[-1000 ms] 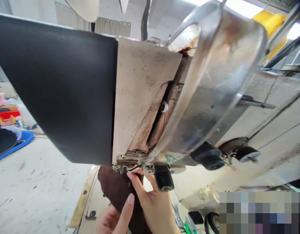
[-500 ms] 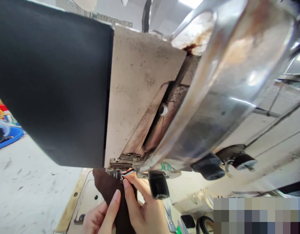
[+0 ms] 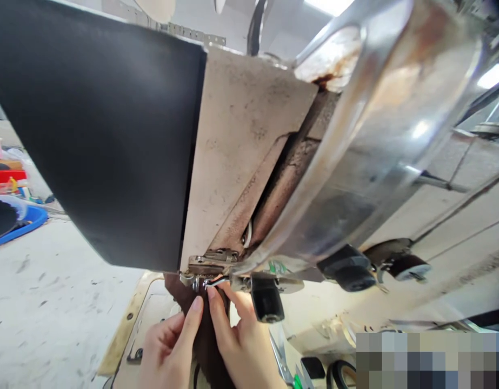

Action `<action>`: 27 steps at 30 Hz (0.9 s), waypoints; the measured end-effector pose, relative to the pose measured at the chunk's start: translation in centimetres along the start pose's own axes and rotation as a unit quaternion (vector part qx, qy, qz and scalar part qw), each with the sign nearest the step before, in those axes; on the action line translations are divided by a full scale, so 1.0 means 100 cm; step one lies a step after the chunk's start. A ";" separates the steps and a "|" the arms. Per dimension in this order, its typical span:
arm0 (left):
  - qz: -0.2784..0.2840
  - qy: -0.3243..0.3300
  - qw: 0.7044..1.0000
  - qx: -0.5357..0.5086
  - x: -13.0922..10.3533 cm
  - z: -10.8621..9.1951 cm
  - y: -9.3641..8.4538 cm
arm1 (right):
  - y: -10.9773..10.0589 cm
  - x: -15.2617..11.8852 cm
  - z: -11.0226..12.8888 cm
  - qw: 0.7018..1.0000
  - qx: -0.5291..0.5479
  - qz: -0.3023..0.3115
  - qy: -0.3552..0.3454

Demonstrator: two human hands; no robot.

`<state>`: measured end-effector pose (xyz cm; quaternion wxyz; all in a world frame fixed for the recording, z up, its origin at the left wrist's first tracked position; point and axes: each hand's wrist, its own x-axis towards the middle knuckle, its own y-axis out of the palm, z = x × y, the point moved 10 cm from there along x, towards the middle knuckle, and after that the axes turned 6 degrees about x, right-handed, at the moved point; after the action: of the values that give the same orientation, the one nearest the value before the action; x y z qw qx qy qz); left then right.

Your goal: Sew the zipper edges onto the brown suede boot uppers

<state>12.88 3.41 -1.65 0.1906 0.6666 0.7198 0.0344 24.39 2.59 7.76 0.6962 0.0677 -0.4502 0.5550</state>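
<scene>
Containers are few and sit at the far left edge: a blue tray (image 3: pixel 28 222) with something dark and rounded in it, mostly cut off by the frame, and beside it a red box (image 3: pixel 8 176) whose contents are too small to read. Close to the camera, a sewing machine head (image 3: pixel 249 162) fills most of the view, its black panel (image 3: pixel 99 140) on the left, a dirty cream face in the middle and a rust-stained chrome cover (image 3: pixel 379 124) on the right. Under its lower end lies a piece of dark brown fabric (image 3: pixel 204 335), running from the presser foot (image 3: pixel 206 281) down between both hands on the pale machine bed (image 3: pixel 152 319). The left hand (image 3: pixel 170 346) lies on the fabric's left side, forefinger stretched up along the cloth towards the foot, the other fingers curled loosely; it presses on the fabric rather than clamping it. The right hand (image 3: pixel 243 346) rests on the fabric's right side, forefinger tip right at the foot and thumb spread apart from it, so no closed pinch shows. The needle itself is hidden by the machine and fingertips. A black knob (image 3: pixel 267 300) hangs just right of the foot. Scissors (image 3: pixel 285 362) lie on the table near the right hand, partly cut off at the bottom edge, and a blurred patch covers the lower right corner.
</scene>
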 end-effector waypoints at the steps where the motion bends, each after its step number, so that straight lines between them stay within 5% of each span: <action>1: 0.009 0.012 1.000 0.007 0.001 -0.001 0.001 | 0.000 0.001 0.001 1.000 0.002 -0.002 0.003; 7: 0.048 0.024 0.996 0.067 0.012 -0.005 -0.010 | 0.003 -0.003 0.002 0.998 -0.039 0.018 0.038; 15: 0.165 -0.013 0.978 0.126 0.040 -0.019 -0.022 | 0.002 -0.024 0.031 0.971 -0.227 -0.051 -0.050; 27: 0.137 -0.002 0.984 0.110 0.050 -0.027 -0.012 | 0.004 -0.014 0.009 0.987 -0.158 -0.003 0.025</action>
<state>10.69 8.65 -0.62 0.1111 0.7761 0.6204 -0.0211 23.56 1.25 7.16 0.7106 -0.0554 -0.5148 0.4764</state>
